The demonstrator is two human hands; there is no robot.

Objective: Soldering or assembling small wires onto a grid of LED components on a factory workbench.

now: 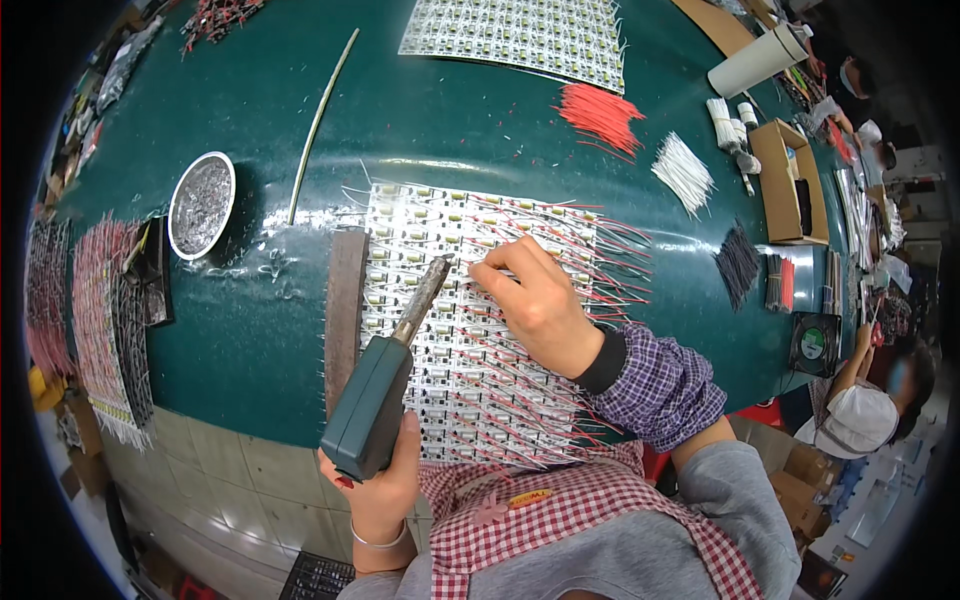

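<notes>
The left hand (pixel 392 485) grips the handle of the dark green soldering tool (pixel 368 405) with its fingers wrapped closed. The barrel slants up and away over the panel of small circuit boards (pixel 405 230), which lies flat on the green table (pixel 270 370) beneath the tool and the right hand (pixel 540 310).

The fingertips (pixel 482 272) of the right hand are pressed together, pointing left, above the upper middle of the panel. The tool's tip (pixel 442 264) is just beside them, on their left. Whether a wire lies between these fingertips is too small to tell.

Red, white and black wires (pixel 620 260) project past the panel's right edge, beside the right wrist. A dark bar (pixel 347 300) lies along its left edge.

Beyond the panel, 2 loose bundles rest on the table: red wires (pixel 602 118) and, nearer, white wires (pixel 683 173). A round bowl (pixel 171 215) stands to the left.
</notes>
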